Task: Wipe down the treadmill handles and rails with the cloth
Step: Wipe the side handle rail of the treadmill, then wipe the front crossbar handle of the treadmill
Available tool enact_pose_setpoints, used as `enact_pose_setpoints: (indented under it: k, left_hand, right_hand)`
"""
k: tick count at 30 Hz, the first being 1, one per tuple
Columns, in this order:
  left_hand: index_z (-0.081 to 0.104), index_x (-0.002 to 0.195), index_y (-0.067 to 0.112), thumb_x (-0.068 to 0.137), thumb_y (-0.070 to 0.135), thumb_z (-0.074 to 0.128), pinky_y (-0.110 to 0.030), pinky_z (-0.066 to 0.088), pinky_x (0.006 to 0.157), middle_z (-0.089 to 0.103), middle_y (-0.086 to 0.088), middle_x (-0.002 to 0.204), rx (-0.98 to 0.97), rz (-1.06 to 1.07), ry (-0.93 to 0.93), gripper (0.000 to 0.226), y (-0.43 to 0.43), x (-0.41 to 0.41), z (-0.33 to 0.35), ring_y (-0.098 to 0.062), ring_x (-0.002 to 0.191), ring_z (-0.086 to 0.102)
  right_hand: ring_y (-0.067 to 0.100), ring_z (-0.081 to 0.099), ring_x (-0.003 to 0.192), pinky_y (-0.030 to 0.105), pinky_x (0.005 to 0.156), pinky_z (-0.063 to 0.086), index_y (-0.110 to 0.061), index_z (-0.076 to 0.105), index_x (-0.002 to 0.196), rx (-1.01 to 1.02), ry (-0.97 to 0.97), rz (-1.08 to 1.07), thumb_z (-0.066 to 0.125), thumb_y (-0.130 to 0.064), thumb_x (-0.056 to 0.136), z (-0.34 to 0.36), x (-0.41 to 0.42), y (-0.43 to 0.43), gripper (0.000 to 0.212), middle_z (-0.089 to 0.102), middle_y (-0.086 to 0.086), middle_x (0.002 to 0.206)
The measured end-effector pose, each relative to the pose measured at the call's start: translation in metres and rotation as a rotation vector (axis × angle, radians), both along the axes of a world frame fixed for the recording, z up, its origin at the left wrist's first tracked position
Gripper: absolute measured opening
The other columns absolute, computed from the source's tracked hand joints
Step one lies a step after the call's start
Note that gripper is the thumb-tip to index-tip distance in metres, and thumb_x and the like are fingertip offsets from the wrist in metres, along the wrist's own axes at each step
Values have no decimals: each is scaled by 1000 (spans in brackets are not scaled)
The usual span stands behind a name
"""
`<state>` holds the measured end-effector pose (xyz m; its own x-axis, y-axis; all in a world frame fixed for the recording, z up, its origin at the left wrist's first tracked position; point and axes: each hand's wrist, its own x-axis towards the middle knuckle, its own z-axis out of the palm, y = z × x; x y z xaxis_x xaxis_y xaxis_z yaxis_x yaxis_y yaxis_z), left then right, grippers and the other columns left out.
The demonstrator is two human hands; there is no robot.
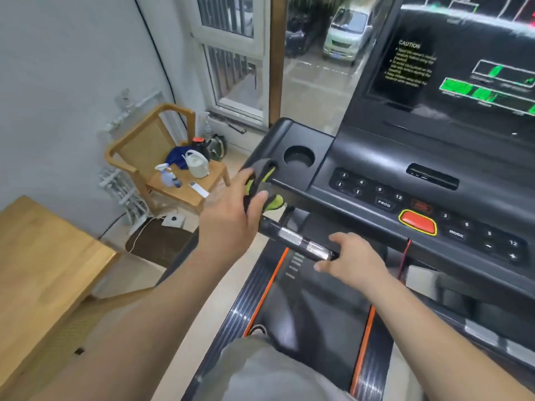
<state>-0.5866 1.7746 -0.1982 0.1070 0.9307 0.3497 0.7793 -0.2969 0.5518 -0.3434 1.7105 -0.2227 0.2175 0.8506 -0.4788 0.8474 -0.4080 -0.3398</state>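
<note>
Grey shorts (pixel 260 369) nearest, both forearms reaching out. Left hand (pixel 228 218) pinches the black-and-lime cloth (pixel 256 185), soft and folded, against the left corner of the matte console tray (pixel 289 134), beside the cup holder (pixel 299 155). Handle (pixel 289 235) is a glossy black bar with two metal sensor plates, axis far-left to near-right, just below the cloth. Right hand (pixel 354 260) curls round its near end. Left hand likely wipes next.

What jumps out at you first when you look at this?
The bright red button ringed in yellow on the black console. Next, the left hand holding a black-and-green cloth by the cup holder, and the right hand gripping the handlebar below.
</note>
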Motion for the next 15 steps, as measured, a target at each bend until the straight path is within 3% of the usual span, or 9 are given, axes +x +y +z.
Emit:
enact_pose_setpoints:
  k: [2, 4, 6, 8, 10, 13, 15]
  left_hand:
    - [57, 133, 22, 105, 50, 47, -45, 50, 96, 69, -4, 117, -95, -121, 222, 41, 13, 11, -32, -27, 113, 62]
    - [63, 125, 23, 103, 59, 39, -54, 28, 119, 66, 1, 123, -192, -198, 402, 48, 17, 22, -71, -29, 131, 52]
    - [66, 119, 27, 100, 65, 32, -59, 12, 124, 67, 5, 119, -210, -218, 485, 54, 28, 30, -89, -28, 130, 50]
    - [67, 117, 27, 99, 68, 26, -57, 9, 125, 69, 1, 113, -238, -255, 579, 60, 40, 37, -86, -29, 120, 56]
    - [67, 117, 23, 99, 70, 22, -52, 19, 122, 71, -5, 112, -280, -296, 688, 68, 48, 46, -77, -32, 114, 59]
    - [67, 110, 19, 100, 67, 23, -46, 36, 104, 71, -6, 106, -337, -300, 741, 66, 42, 72, -68, -33, 105, 60]
    - [66, 100, 20, 100, 63, 30, -46, 39, 93, 69, -5, 95, -293, -350, 663, 56, 21, 92, -74, -33, 94, 60]
  right_hand:
    - [20, 59, 119, 37, 92, 52, -30, 66, 119, -8, -57, -8, 82, -51, 74, -5, 0, 1, 53, 62, -6, 120]
    - [20, 61, 111, 33, 84, 51, -32, 68, 105, 5, -114, -5, 82, -52, 73, -8, 0, 3, 41, 59, -8, 107]
    - [20, 62, 108, 32, 82, 51, -33, 69, 106, 6, -132, -10, 83, -51, 70, -12, -2, 5, 43, 59, -7, 106]
    - [21, 63, 109, 33, 83, 52, -33, 70, 110, 9, -136, -30, 84, -49, 69, -14, -2, 6, 47, 62, -7, 108]
    - [19, 64, 108, 32, 84, 53, -34, 71, 111, 12, -113, -85, 87, -47, 67, -14, -1, 6, 48, 65, -10, 107]
    - [15, 65, 105, 30, 84, 53, -36, 71, 106, 3, -99, -131, 88, -47, 64, -12, 1, 9, 47, 68, -14, 105]
    - [15, 66, 97, 29, 78, 53, -34, 70, 93, 8, -132, -143, 85, -46, 64, -12, 1, 10, 35, 69, -15, 95]
